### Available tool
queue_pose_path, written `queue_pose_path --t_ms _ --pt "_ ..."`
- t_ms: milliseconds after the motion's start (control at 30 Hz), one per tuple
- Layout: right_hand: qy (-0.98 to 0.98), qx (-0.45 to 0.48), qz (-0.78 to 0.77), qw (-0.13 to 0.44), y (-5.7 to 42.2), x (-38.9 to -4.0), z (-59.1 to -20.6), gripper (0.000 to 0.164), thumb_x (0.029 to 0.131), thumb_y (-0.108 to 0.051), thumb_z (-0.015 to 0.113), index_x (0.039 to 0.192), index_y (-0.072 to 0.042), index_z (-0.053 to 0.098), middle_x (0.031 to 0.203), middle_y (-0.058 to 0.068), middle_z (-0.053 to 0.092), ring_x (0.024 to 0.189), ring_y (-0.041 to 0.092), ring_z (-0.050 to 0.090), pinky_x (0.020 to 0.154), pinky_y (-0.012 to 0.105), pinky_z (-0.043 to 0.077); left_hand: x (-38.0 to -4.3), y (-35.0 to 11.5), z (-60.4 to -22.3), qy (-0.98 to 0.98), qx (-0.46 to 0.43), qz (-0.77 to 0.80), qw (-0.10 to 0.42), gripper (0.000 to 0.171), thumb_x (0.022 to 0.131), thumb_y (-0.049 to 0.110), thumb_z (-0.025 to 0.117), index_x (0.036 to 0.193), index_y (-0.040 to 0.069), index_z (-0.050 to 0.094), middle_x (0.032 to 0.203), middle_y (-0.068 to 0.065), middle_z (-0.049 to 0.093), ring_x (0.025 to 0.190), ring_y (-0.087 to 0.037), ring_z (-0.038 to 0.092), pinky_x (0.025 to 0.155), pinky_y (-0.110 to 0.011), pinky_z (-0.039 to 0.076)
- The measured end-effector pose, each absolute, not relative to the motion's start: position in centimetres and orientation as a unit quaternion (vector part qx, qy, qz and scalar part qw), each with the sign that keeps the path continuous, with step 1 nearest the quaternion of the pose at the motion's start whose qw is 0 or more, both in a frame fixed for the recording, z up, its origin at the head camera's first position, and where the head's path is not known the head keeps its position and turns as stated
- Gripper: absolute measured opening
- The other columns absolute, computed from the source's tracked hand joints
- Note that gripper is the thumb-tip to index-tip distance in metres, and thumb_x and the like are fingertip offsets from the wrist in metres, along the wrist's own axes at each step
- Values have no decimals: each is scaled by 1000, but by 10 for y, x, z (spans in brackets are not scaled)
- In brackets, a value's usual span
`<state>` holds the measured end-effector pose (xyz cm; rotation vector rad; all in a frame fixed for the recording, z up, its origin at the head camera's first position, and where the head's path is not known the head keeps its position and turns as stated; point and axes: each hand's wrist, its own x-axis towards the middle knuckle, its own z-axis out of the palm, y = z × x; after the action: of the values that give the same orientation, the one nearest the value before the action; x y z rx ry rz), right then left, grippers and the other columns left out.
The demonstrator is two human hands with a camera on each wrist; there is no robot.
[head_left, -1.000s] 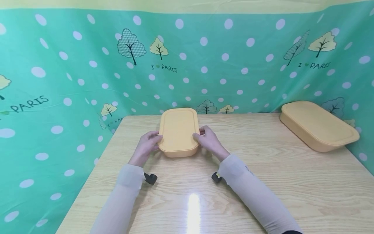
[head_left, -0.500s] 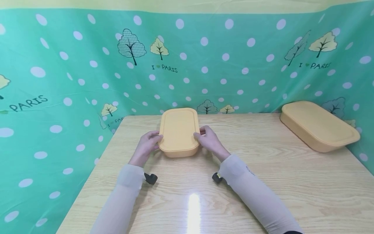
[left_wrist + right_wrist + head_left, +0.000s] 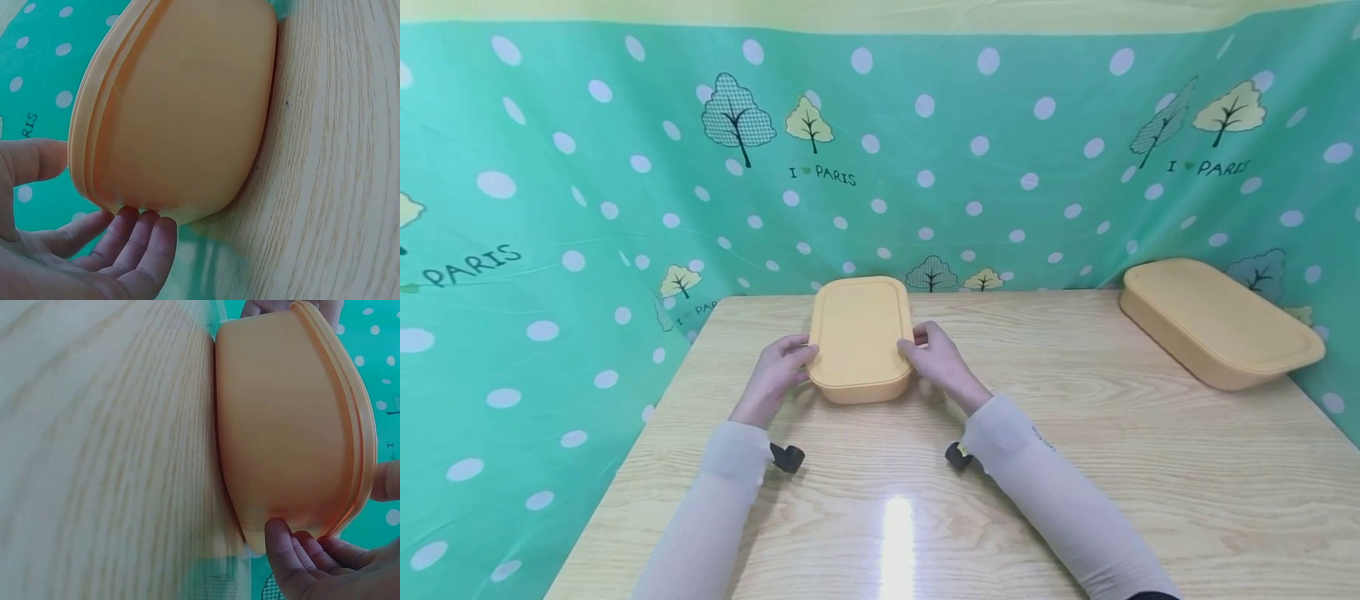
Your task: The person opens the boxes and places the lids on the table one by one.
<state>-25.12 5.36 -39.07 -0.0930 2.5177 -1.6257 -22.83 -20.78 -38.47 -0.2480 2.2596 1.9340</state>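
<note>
A pale orange rectangular food container with a fitted lid sits on the wooden table, toward its back edge. My left hand holds it by the left side, thumb at the lid's edge and fingertips against the side wall below the rim. On the opposite side my right hand grips it the same way. Both wrist views show the container standing flat on its base, its lid seated along the visible rim. In the right wrist view the fingers press on the wall near a rounded corner. What is inside is hidden.
A larger lidded container of the same colour stands at the table's back right, close to the curtain. A green dotted curtain hangs behind and along the sides. Light reflects off the wooden tabletop near the front.
</note>
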Motion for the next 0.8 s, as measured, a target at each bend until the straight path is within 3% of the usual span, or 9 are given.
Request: queue_pose_path --t_ms 800 --pt "840 -40 -536 69 54 -249 -389 42 94 -31 53 125 -4 46 119 11 52 101 23 57 79 32 53 -227 -208 -381 749 -82 653 79 58 94 26 60 142 2 37 136 -16 46 123 -30 47 102 -41 42"
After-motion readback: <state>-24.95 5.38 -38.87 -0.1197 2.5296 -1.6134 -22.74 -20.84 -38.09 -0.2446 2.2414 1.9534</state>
